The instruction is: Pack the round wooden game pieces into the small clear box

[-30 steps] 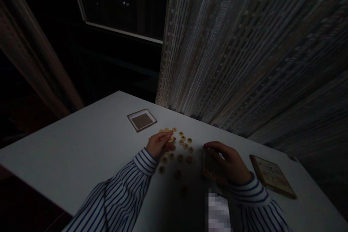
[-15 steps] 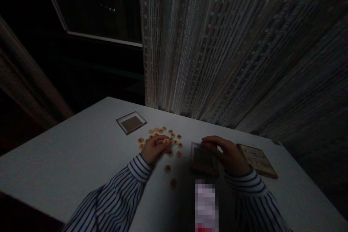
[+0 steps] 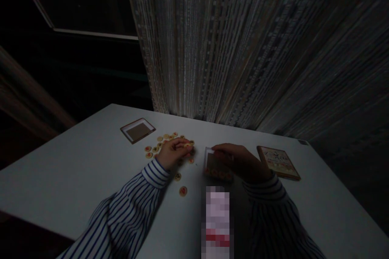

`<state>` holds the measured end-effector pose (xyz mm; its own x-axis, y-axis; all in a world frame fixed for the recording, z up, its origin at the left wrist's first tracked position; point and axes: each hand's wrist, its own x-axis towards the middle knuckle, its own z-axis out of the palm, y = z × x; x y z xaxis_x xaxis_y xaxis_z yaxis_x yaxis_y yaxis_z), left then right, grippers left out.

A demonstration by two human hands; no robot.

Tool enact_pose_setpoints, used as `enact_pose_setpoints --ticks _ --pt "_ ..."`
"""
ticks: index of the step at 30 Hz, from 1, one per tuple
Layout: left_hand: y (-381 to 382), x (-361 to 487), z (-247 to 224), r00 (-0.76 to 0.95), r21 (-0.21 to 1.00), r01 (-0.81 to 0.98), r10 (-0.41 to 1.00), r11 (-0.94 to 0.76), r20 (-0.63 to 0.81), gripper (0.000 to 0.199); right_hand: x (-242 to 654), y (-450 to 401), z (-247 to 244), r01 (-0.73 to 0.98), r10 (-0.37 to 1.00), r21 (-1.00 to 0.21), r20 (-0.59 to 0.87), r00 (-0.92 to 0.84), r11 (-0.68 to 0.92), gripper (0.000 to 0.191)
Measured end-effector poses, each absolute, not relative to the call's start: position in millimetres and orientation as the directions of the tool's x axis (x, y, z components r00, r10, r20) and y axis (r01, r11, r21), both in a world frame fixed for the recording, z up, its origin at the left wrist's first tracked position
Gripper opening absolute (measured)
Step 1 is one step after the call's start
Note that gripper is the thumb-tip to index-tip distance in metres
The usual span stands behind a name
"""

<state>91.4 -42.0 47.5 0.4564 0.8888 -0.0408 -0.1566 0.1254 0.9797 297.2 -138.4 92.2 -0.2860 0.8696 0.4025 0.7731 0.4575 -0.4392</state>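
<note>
Between the thumb and fingertips of my left hand [image 3: 172,153] is a round chess piece [image 3: 187,145] with a character on it. That hand is over a loose spread of similar yellowish pieces with red or dark characters. Two of them, a dark-marked piece [image 3: 178,176] and a red-marked piece [image 3: 182,191], lie nearer me. To the right stands a shallow clear-walled box [image 3: 209,158] with a row of pieces along its near side. Curled over its right part, my right hand [image 3: 243,161] grips at the far edge; its fingertips are partly in shadow.
A second shallow tray [image 3: 123,130] sits on the white table [image 3: 75,162] at the far left. On the right lies a flat patterned box lid [image 3: 278,162]. A strand curtain [image 3: 194,48] hangs behind the table's back edge. The room is dim.
The view has shifted, so the table things appear further left and higher. My left hand has moved slightly rightward over the pieces, while my right hand reaches further across the box.
</note>
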Motion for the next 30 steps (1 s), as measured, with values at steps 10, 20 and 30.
enact_pose_setpoints --ticks 10,20,30 --pt "-44 131 68 0.589 0.998 -0.042 0.808 0.055 -0.019 0.038 310 -139 89 0.864 0.865 -0.289 0.423 -0.271 0.412 0.021" --pt "-30 147 75 0.725 0.994 0.112 0.684 0.0 -0.082 0.025 318 -138 85 0.852 0.819 -0.268 0.503 -0.275 0.45 0.02" --pt "-28 148 79 0.746 0.98 0.194 0.656 -0.052 -0.113 0.028 315 -128 76 0.876 0.895 -0.368 0.424 -0.14 0.311 0.022"
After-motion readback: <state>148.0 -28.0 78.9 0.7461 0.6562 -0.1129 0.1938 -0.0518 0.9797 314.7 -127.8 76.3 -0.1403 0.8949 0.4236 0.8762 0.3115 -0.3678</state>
